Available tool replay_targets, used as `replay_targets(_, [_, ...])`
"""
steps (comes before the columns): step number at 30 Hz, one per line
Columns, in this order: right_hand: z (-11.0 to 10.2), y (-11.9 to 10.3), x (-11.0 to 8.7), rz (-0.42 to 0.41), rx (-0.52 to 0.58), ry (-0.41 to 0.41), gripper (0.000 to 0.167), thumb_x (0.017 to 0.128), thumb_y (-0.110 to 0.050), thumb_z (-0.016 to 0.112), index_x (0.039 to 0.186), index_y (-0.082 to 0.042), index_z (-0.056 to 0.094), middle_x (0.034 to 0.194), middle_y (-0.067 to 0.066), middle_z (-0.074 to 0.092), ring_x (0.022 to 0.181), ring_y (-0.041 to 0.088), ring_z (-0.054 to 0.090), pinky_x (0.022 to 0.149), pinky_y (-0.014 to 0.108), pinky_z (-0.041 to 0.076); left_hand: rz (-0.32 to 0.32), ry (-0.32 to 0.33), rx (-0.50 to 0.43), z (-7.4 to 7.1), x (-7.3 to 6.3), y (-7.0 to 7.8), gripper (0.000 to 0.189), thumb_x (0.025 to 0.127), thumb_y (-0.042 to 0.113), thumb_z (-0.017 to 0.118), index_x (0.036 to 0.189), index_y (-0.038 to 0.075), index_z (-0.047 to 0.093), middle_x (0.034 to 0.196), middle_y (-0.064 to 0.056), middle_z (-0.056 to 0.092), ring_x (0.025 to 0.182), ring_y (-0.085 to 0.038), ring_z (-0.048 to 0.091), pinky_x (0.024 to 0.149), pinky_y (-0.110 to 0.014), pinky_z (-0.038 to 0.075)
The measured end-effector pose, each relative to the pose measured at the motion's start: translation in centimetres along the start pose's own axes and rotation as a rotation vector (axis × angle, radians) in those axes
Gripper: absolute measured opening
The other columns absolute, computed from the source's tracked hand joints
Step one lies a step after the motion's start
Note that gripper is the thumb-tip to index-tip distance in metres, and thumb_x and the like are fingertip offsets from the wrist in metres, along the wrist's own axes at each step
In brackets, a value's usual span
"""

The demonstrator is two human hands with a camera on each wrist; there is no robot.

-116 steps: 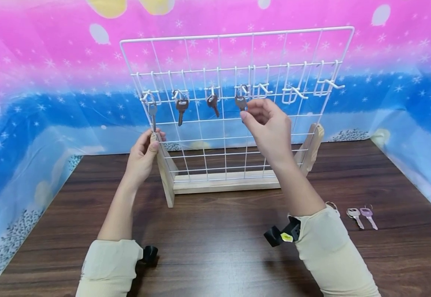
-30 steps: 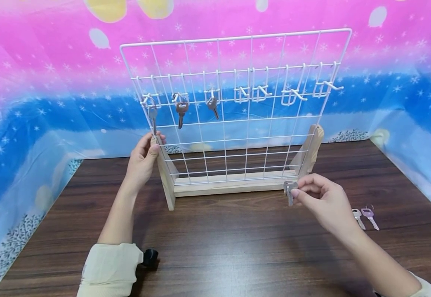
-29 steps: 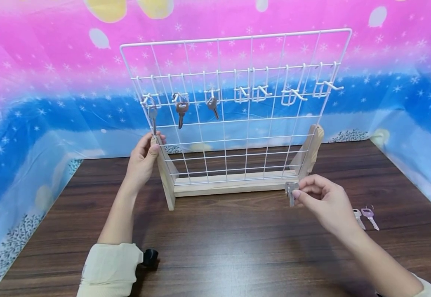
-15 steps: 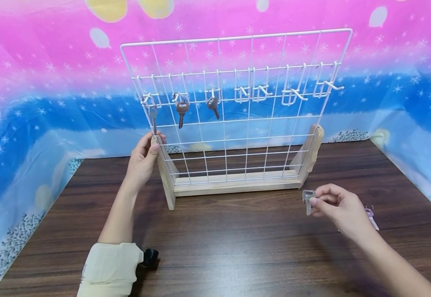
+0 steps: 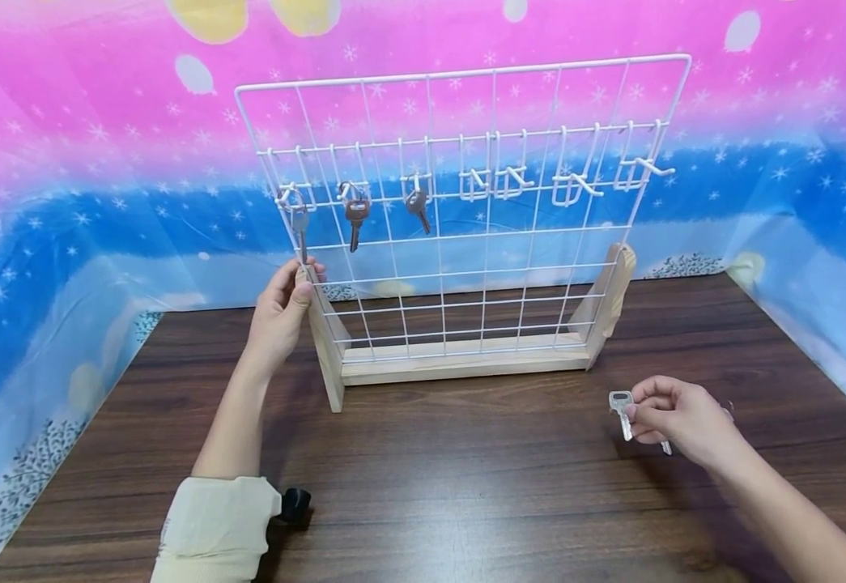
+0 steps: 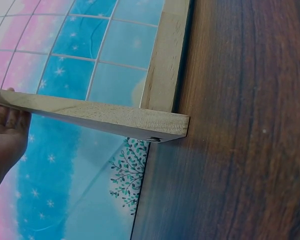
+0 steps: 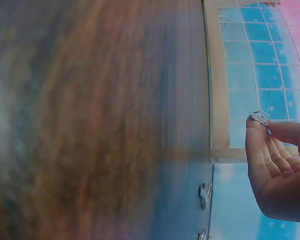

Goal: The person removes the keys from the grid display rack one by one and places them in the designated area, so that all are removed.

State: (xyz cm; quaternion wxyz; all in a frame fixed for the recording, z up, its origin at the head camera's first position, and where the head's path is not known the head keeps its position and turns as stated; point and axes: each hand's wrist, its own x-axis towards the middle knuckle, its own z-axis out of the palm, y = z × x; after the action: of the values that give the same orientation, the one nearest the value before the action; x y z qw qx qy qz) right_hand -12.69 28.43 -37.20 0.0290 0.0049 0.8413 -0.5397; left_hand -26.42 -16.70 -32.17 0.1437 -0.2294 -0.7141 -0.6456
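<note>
Pink-and-blue snowflake cloth (image 5: 87, 162) backs our dark brown wood-grain table (image 5: 423, 486). Our left hand (image 5: 282, 308) clamps the pale wooden left support (image 5: 326, 352) of a white wire grid rack (image 5: 494, 73); our right hand (image 5: 685, 421) pinches a flat silver key (image 5: 624, 419) above the table. We judge the work partway: three metal keys (image 5: 356, 212) hang on three of seven white wire hooks (image 5: 579, 185), and two loose keys (image 7: 205, 195) lie on the table.

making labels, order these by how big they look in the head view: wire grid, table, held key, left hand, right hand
1. Table
2. Wire grid
3. Left hand and right hand: about alike, so unranked
4. Held key
</note>
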Motion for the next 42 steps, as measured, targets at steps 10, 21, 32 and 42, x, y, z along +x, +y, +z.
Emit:
replay_targets(10, [-0.1,1.6,0.6,0.112,0.062,-0.125,0.016,0.087,0.000,0.056,0.096,0.011,0.047,0.079,0.008,0.064,0.066,0.018,0.063,0.061,0.033,0.053,-0.002,-0.007,-0.009,0.1,0.1,0.1,0.039,0.095,0.025,0.046,0.127,0.004,0.047,0.112,0.003,0.056,0.107,-0.013,0.049,0.087,-0.022,0.038])
replay_targets(21, [0.1,2.5,0.8,0.162,0.004,-0.145,0.010,0.086,0.001,0.054,0.091,0.009,0.051,0.076,0.007,0.063,0.066,0.017,0.063,0.059,0.031,0.053,0.002,-0.004,-0.011,0.0,0.1,-0.1,0.038,0.095,0.025,0.046,0.127,0.004,0.047,0.111,0.005,0.056,0.107,-0.015,0.049,0.086,-0.022,0.039])
replay_targets(32, [0.7,2.4,0.7,0.172,-0.116,-0.089,0.006,0.084,0.003,0.055,0.082,0.008,0.056,0.064,0.005,0.059,0.056,0.015,0.060,0.052,0.030,0.052,0.006,0.000,0.017,0.0,0.0,-0.1,0.038,0.095,0.024,0.045,0.127,0.003,0.047,0.112,0.002,0.056,0.107,-0.012,0.049,0.085,-0.022,0.038])
replay_targets(42, [0.9,2.2,0.8,0.209,-0.191,-0.076,0.010,0.085,-0.003,0.056,0.077,0.003,0.057,0.060,0.004,0.060,0.051,0.015,0.061,0.049,0.031,0.052,-0.002,-0.005,0.021,0.0,0.0,-0.1,0.039,0.095,0.025,0.045,0.128,0.003,0.047,0.113,0.000,0.055,0.106,-0.012,0.049,0.083,-0.022,0.038])
